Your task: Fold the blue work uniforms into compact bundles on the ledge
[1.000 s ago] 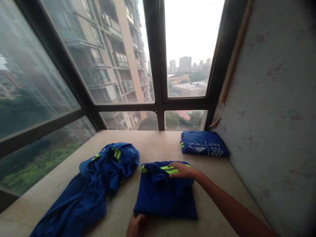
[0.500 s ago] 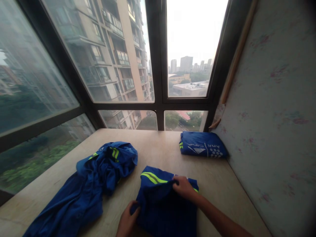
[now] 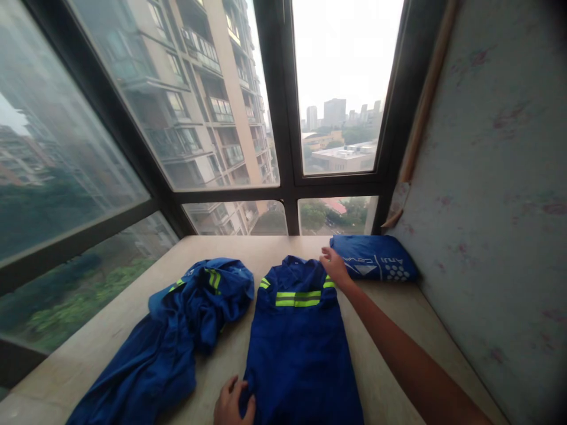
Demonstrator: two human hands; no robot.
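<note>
A blue work jacket point(image 3: 301, 348) with yellow-green reflective bands lies flat and narrow in front of me, its collar toward the window. My left hand point(image 3: 234, 402) is at its lower left edge, fingers and thumb curled around a bit of the cloth. Beside the collar, at the far right shoulder, is my right hand point(image 3: 334, 265). Its fingers are slightly bent and apart, with no cloth seen between them.
A crumpled blue garment point(image 3: 177, 330) with similar bands lies to the left. At the back right, a folded blue garment point(image 3: 376, 258) with white lettering rests against the patterned wall point(image 3: 496, 236). Windows point(image 3: 341, 88) border the pale surface point(image 3: 390, 330).
The jacket's upper part has been laid out away from me, showing its collar and chest band. My right hand moved forward and let go of the cloth. My left hand moved slightly nearer me.
</note>
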